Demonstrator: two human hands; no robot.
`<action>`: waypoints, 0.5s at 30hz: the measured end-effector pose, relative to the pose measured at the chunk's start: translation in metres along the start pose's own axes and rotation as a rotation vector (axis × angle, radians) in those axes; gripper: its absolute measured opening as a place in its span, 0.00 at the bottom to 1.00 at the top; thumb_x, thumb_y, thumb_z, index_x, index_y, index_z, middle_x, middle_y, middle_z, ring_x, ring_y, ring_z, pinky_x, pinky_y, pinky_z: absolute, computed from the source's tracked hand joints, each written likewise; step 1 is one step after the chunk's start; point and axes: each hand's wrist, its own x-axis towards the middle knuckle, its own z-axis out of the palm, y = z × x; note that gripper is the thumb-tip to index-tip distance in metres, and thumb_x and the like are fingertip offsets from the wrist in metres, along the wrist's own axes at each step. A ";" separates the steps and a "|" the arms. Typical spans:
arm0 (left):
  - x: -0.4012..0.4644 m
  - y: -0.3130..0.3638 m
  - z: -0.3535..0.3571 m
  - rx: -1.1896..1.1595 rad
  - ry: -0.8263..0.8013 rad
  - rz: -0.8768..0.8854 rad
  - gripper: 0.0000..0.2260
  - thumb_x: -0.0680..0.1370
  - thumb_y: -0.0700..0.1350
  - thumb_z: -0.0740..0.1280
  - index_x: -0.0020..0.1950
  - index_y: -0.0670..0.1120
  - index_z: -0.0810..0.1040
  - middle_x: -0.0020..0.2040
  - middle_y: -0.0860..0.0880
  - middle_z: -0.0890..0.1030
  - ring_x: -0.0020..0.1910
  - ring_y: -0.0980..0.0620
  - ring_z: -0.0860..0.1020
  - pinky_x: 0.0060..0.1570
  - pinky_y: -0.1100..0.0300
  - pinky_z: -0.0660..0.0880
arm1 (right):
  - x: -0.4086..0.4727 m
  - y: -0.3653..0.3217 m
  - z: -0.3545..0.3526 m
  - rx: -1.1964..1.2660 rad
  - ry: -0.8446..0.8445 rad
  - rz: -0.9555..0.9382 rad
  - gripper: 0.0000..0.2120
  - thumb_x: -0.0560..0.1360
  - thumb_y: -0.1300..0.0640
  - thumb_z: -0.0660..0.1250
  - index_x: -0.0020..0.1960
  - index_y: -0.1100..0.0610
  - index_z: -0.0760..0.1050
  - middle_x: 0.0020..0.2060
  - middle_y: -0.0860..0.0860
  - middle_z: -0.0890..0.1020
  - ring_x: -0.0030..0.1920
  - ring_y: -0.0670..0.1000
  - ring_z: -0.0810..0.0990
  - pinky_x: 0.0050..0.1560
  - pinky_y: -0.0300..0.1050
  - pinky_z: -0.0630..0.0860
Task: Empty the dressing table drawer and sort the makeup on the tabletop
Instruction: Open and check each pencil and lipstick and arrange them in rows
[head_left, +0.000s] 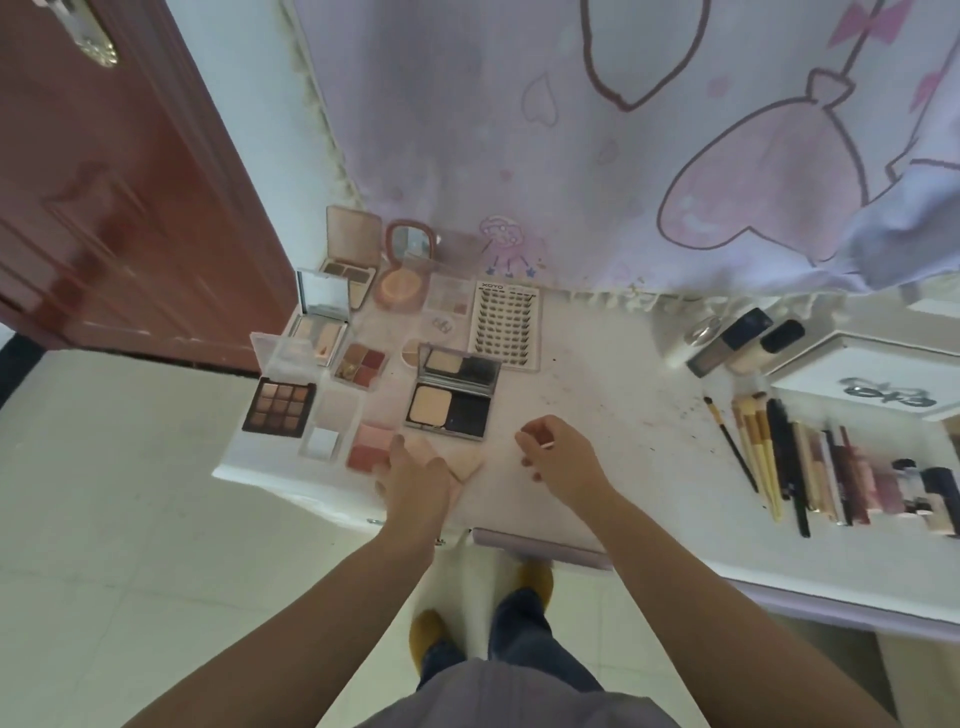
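Head view. Left hand (413, 470) lies flat, fingers straight, on beige triangular makeup sponges (460, 460) at the near edge of the white tabletop (623, 441). Judged soft, light, springy: pinch by the edges. Right of them, right hand (558, 457) pinches a small thin white-tipped stick (545, 446); judged light, easily dropped.

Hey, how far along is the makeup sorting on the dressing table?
Mostly done, it seems. Open palettes and compacts sit grouped at the table's left, brushes and stick products lined up at right, bottles behind them. In hand: the left hand rests on beige puff sponges; the right hand pinches something small. The drawer looks nearly closed; its contents are hidden.
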 end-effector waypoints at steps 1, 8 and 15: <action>-0.001 0.004 0.004 0.048 0.011 0.097 0.25 0.78 0.38 0.59 0.74 0.48 0.58 0.70 0.45 0.60 0.67 0.42 0.63 0.65 0.43 0.66 | 0.000 0.000 -0.014 0.022 0.026 -0.003 0.06 0.78 0.52 0.63 0.51 0.54 0.73 0.42 0.49 0.79 0.45 0.51 0.80 0.50 0.48 0.79; -0.005 0.076 0.110 0.213 -0.402 0.509 0.17 0.78 0.39 0.59 0.67 0.48 0.67 0.62 0.46 0.70 0.55 0.53 0.70 0.56 0.58 0.71 | 0.022 0.010 -0.151 -0.133 0.320 -0.091 0.07 0.78 0.60 0.61 0.53 0.57 0.77 0.48 0.52 0.81 0.44 0.51 0.79 0.47 0.41 0.75; 0.024 0.127 0.241 0.432 -0.466 0.578 0.25 0.77 0.42 0.62 0.73 0.45 0.61 0.67 0.43 0.68 0.64 0.46 0.70 0.61 0.56 0.68 | 0.078 0.007 -0.246 -0.992 0.234 -0.390 0.20 0.74 0.56 0.66 0.65 0.52 0.71 0.63 0.52 0.74 0.64 0.54 0.69 0.66 0.51 0.62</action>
